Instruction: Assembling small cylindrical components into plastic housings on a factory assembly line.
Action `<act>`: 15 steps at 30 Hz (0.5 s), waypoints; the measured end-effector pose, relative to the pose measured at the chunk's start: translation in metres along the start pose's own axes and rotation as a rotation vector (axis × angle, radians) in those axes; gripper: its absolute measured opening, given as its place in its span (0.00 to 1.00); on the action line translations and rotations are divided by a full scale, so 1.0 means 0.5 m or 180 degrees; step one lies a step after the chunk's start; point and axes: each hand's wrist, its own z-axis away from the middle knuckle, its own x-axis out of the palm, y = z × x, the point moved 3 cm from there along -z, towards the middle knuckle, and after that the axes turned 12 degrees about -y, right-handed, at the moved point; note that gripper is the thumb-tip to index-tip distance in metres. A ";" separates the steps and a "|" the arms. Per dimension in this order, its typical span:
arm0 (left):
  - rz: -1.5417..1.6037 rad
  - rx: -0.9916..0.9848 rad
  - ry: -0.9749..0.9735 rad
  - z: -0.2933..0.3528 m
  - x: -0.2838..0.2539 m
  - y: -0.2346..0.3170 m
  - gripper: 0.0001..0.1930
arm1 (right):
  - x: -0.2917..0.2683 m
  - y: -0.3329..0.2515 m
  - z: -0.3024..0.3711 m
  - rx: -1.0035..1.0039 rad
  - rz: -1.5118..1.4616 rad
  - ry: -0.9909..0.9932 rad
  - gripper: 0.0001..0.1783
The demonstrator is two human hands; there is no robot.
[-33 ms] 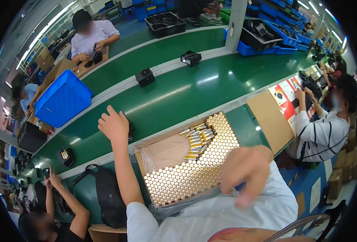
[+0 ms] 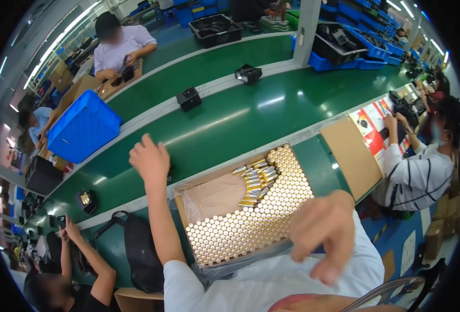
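From afar I see the right hand [image 2: 326, 229] shifted slightly nearer, half-curled, and the left hand [image 2: 151, 158] fingers-parted, any hold unclear to me, leaving the batteries [image 2: 240, 234] in the near box [image 2: 212, 196].

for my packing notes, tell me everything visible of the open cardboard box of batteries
The shallow, open brown cardboard box sits angled on a green work surface. Upright batteries with pale ends pack its near and right parts; loose gold-and-silver batteries lie heaped toward its far side. Brown floor shows at left. Crumpled clear plastic fringes its near side. The blurred right hand overlaps its right end; contact unclear.
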 end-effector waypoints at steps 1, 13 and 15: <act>-0.0101 -0.0009 -0.0007 0.002 0.005 0.009 0.20 | 0.003 -0.003 0.008 -0.0080 -0.0041 0.0048 0.09; 0.2324 0.1799 -0.2315 0.078 0.055 0.160 0.13 | -0.019 0.014 0.044 0.0187 -0.1269 -0.0160 0.09; 0.2315 0.1841 -0.2478 0.082 0.057 0.158 0.13 | -0.017 0.016 0.035 0.0125 -0.1179 -0.0163 0.09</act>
